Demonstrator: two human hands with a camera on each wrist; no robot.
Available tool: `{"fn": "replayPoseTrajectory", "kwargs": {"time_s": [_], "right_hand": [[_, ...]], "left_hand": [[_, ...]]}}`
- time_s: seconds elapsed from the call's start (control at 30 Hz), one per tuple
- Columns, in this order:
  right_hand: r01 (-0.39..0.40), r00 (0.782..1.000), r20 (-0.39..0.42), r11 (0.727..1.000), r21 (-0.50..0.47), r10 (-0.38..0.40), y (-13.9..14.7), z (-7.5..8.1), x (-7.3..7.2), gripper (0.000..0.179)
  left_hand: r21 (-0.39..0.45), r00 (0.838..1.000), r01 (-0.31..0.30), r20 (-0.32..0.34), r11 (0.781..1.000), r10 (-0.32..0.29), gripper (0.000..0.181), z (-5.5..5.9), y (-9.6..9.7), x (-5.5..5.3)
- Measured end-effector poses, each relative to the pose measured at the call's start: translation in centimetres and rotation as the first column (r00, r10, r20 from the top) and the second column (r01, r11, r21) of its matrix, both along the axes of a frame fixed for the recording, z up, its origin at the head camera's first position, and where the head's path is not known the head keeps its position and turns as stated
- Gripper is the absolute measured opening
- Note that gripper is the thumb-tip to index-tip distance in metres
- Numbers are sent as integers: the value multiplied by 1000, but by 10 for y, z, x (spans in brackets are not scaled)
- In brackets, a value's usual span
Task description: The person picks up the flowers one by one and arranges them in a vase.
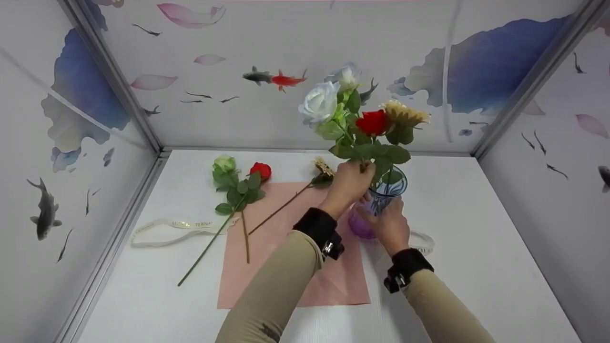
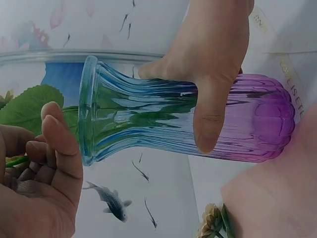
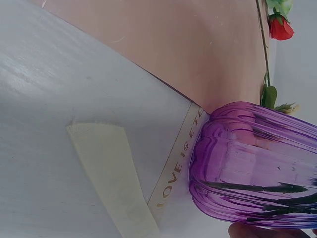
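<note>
A glass vase (image 1: 388, 188), blue at the mouth and purple at the base, stands upright on the table. My right hand (image 1: 391, 226) grips its side, with the thumb across the glass in the left wrist view. Just outside the rim, my left hand (image 1: 350, 183) pinches a green stem (image 2: 17, 161); which bloom it carries is hidden by leaves. Above the vase are pale blue-white roses (image 1: 319, 102), a red rose (image 1: 372, 123) and a yellow flower (image 1: 405, 114). Dark stems show through the purple base (image 3: 223, 163) in the right wrist view.
Pink wrapping paper (image 1: 333, 286) lies left of the vase. On and beside it are a green rose (image 1: 224, 164), another red rose (image 1: 260, 170) and a yellow-brown flower (image 1: 324, 166). Lettered ribbon (image 1: 162, 244) lies at left; more ribbon (image 3: 106, 168) lies by the vase.
</note>
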State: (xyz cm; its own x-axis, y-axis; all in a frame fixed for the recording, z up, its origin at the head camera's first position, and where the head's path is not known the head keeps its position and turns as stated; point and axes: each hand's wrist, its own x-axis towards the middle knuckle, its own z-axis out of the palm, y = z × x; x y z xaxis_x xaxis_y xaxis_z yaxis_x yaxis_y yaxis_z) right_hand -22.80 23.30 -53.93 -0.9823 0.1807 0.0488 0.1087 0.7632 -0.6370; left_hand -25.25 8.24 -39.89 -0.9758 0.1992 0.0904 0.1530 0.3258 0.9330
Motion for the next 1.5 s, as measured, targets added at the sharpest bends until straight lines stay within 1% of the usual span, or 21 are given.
{"fn": "replayPoseTrajectory", "kwargs": {"time_s": [0.07,0.17,0.27,0.33,0.47,0.6,0.73,0.8,0.87,1.0,1.17,1.27,1.4,1.5], "right_hand": [[5,1000,9,1000,-5,-5,0,0,0,125],[0,1000,13,1000,1,0,0,0,-1,123],[-6,1000,10,1000,11,6,0,0,-1,121],[-6,1000,9,1000,16,6,0,0,-1,121],[-1,1000,4,1000,20,1,-1,0,-1,120],[4,1000,-10,1000,20,-4,-1,0,-1,119],[7,1000,-25,1000,1,-7,-1,-2,-1,117],[8,999,-31,1000,-9,-9,-1,-3,-1,115],[6,999,-38,1000,-19,-7,-1,-4,-1,114],[3,999,-39,1000,-23,-4,0,-4,-2,114],[3,1000,-16,1000,-12,-3,0,-4,-3,115],[7,1000,-4,1000,-7,-7,0,-3,-2,117],[17,1000,3,1000,-8,-17,0,-3,-2,116],[16,1000,-4,1000,-2,-16,-1,-3,-1,114]], "left_hand": [[46,1000,8,5,999,-9,32,0,0,0],[116,999,25,22,993,-28,33,-1,-1,1],[163,998,40,36,986,-47,35,-1,-3,1],[187,998,43,38,981,-51,34,-2,-4,2],[200,999,35,20,979,-40,32,-4,-8,3],[173,999,36,-14,984,-34,32,-7,-11,3],[108,998,39,-44,993,-35,30,-12,-14,2],[77,998,32,-50,996,-29,30,-14,-15,1],[59,999,27,-44,998,-25,31,-15,-17,1],[60,1000,10,-26,998,-8,30,-19,-19,0],[62,1000,-3,8,998,2,29,-23,-20,-1],[50,1000,-15,22,999,14,29,-24,-18,-3],[21,998,-52,21,998,52,29,-25,-14,-6],[-12,996,-85,37,996,85,29,-23,-11,-7]]}}
